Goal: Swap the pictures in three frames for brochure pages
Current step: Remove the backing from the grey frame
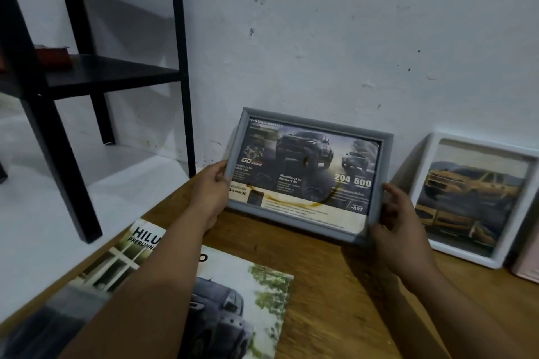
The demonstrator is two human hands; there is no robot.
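**Grey frame held upright at the back of the table**

Here is the grey picture frame [309,175], standing on its long edge on the wooden table [335,285], tilted back toward the white wall [335,32]. Inside sits a brochure page [306,172] with dark pickup trucks, the figures 204 and 500, and a brown ring-shaped stain across its lower half. The left hand [211,192] grips the frame's left edge, thumb on the front and fingers curled behind. The right hand [399,221] clamps the lower right corner, thumb on the front rim, fingers wrapped round the side.

Just beside it on the right, a white frame [478,198] leans against the wall, showing a yellow pickup. At the far right edge there is a sliver of something pink [526,268], too cropped to name. Nearer the person, under the left forearm, a truck brochure [242,300] lies flat on the table, its cover reading "HILU" and "PRERUNN" before the arm cuts it off. Off to the left stands a black shelf unit [96,73] on the pale floor, with a red object [54,57] on its shelf.
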